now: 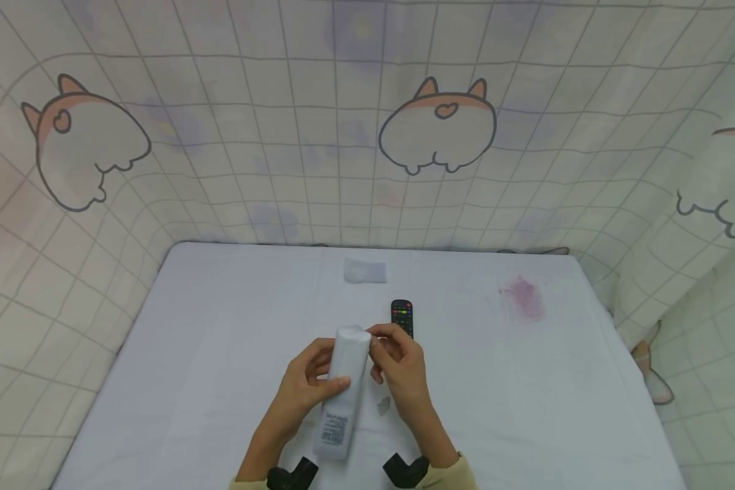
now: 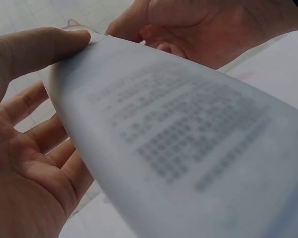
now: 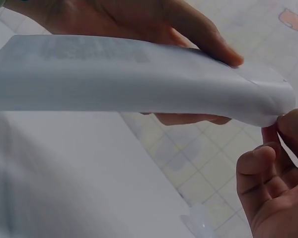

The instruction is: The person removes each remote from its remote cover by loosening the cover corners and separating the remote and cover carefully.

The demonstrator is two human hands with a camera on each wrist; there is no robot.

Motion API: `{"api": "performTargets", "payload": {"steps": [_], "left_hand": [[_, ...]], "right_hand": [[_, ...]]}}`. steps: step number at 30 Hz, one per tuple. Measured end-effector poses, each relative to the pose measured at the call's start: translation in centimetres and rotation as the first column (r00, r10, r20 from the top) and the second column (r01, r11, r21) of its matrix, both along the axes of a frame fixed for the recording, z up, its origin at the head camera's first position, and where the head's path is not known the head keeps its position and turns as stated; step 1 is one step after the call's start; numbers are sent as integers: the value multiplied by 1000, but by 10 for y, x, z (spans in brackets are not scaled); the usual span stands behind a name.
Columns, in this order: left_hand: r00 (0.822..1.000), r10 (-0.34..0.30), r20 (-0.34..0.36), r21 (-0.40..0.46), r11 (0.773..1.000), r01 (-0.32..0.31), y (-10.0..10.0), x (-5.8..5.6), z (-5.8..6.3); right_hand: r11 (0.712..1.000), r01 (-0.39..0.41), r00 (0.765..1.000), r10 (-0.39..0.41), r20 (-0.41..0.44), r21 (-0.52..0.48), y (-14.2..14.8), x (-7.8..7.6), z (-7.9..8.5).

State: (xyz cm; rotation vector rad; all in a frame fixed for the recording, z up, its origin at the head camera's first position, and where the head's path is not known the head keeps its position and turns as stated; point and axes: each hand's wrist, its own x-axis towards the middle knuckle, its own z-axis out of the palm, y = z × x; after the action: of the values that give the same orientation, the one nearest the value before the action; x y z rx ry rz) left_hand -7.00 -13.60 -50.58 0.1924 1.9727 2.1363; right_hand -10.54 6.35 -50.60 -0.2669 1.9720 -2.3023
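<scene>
A long, soft white package (image 1: 346,367) with a block of small grey print stands out over the table, its far end rounded. My left hand (image 1: 311,378) grips it from the left, thumb across the upper face and fingers behind. At the far right corner my right hand (image 1: 402,364) pinches the edge between thumb and index finger, as the right wrist view also shows on the package (image 3: 139,84). In the left wrist view the print on the package (image 2: 188,124) is too blurred to read. What the package contains is hidden.
Just beyond the right hand lies a black remote control (image 1: 401,314), partly covered by that hand. Farther back is a flat, pale bluish packet (image 1: 365,271). A small grey scrap (image 1: 383,406) lies between the forearms. A pink stain (image 1: 525,297) marks the white tablecloth (image 1: 220,306).
</scene>
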Motion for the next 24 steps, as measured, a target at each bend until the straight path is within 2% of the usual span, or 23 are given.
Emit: {"api": "performTargets", "payload": {"steps": [6,11,17,24], "left_hand": [[1000,-12,9,-9,1000,12,0,-1,1],[999,-15,46,-47,999,17,0,-1,2],[998,-29,59,-57,998,32,2,1,2],[998,-29,64,-83,996,34,6,0,-1]], "right_hand": [[998,-41,996,44,-71,46,8,-7,-1],[986,-136,981,148,-122,100,18,-18,4],[939,-283,946,307,-103,197,31,-30,10],[907,-385,913,401,-70,170,42,-38,11]]}}
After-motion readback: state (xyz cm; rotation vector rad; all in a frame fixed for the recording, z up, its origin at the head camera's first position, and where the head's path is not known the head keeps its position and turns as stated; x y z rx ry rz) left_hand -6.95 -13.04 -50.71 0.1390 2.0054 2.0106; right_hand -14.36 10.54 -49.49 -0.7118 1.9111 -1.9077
